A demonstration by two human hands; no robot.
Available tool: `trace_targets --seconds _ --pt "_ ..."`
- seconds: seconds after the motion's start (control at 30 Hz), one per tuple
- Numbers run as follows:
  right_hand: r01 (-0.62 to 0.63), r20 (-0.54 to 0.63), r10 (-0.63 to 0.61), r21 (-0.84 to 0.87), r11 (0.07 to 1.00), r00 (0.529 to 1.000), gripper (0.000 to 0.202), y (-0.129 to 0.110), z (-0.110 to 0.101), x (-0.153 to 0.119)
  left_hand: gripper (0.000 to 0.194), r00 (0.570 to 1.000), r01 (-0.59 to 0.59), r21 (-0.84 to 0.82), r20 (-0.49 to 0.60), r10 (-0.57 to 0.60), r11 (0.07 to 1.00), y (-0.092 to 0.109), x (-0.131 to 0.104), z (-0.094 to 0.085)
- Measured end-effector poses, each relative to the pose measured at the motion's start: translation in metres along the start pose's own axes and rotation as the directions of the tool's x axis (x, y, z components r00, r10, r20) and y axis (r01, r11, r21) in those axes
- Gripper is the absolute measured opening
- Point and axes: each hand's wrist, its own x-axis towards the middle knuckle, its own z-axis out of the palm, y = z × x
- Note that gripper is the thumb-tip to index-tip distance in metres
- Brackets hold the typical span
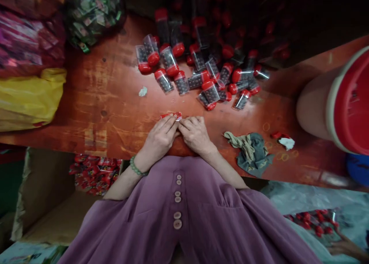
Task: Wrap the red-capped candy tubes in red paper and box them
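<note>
You have a smooth, glossy reddish-brown surface [129, 98] under you, worn pale in patches. The tubes [211, 91] heaped on it look like clear, shiny plastic, with glossy red plastic caps. To your left, the yellow bag [29, 98] is thin, crinkled plastic. At your right lie a crumpled, matt cloth [253, 154] and a bucket [315, 102] of smooth plastic. Your open box [52, 194] is matt brown cardboard, ragged at its edge.

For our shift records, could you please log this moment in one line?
left hand: fingers on small red packet | right hand: against left hand | table: red-capped clear tubes, rumpled grey cloth
</note>
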Motion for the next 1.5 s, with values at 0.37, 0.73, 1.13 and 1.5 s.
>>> trace_targets --seconds 0.37,0.73,1.13,1.5 --pt "-0.394 -0.249 0.395 0.054 0.917 0.884 0.026 0.053 -0.056 -0.005 0.017 0.979 -0.091 0.142 -0.168 0.115 0.986 -0.016 0.006 0.005" --pt "-0.438 -0.301 0.504 0.264 0.859 0.809 0.029 0.093 -0.036 0.016 0.021 0.992 -0.048 0.13 -0.114 0.063 0.99 -0.008 0.014 -0.003" --pt "-0.187 0.086 0.631 0.978 0.096 0.771 0.039 0.072 -0.03 -0.011 0.028 0.991 0.109 -0.216 -0.05 -0.123 0.97 -0.02 0.022 -0.003" --pt "-0.203 0.268 0.466 0.961 -0.186 0.843 0.057 0.071 -0.04 -0.03 0.025 0.969 0.225 -0.083 -0.081 -0.232 0.971 -0.019 0.031 -0.005"
